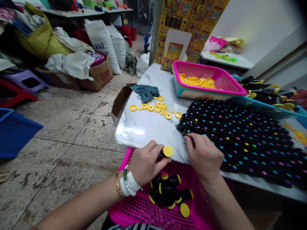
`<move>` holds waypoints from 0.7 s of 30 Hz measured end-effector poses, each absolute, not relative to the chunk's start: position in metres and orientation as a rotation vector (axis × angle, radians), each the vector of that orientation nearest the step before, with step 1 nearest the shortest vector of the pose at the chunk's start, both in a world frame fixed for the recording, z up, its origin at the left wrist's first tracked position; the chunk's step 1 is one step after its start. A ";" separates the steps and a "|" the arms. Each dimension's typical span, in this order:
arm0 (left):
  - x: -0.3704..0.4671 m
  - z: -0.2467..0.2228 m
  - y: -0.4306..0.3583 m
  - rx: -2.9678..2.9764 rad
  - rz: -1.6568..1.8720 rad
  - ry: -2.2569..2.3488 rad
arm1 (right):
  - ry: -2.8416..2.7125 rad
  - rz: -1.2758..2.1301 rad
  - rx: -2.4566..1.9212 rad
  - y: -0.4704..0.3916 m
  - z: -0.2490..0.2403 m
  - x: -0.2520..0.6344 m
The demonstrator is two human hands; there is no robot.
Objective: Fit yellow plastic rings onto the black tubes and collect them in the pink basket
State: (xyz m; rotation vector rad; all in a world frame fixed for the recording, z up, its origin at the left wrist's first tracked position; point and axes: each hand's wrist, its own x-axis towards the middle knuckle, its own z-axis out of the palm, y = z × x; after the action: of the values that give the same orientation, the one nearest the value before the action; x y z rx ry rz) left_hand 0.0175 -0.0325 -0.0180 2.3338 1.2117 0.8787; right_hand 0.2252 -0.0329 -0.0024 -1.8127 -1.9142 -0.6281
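Note:
My left hand (148, 161) is closed around a short black tube with a yellow cap (168, 151), above the pink basket (116, 212) at the table's near edge. In that basket lie several black tubes with yellow caps (168, 188), heaped loosely. My right hand (205, 155) is closed, fingertips pinched on a black tube (187, 131) at the left corner of a large block of upright tubes (230, 127). Dots of blue, purple, pink, yellow and green show inside these tubes. Part of the block is hidden behind my right hand.
Yellow ring-and-tab pieces (157, 109) lie scattered on the marbled white table (136, 127), near a teal cloth (146, 92). Behind are a pink basket of yellow pieces (196, 81), a blue basket of capped tubes (271, 92) and stacked yellow boxes (194, 28). A blue crate (18, 134) stands left.

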 end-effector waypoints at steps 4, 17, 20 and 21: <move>0.004 -0.002 -0.023 2.272 0.959 1.157 | -1.974 -0.734 -1.776 -0.023 -0.002 0.228; -0.054 -0.012 0.127 2.423 0.771 1.764 | -2.042 0.224 -1.692 -0.027 0.029 0.213; -0.053 -0.013 0.124 2.464 0.709 1.718 | -1.996 0.227 -1.731 -0.025 0.026 0.213; -0.052 -0.012 0.116 2.467 0.745 1.703 | -1.982 0.203 -1.735 -0.025 0.025 0.213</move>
State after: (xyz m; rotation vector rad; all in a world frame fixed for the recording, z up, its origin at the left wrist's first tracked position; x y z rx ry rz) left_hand -0.0518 0.1160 -0.0116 2.4669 1.7029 0.7454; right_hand 0.2132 -0.0253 0.0245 -1.7350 -1.9818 0.2031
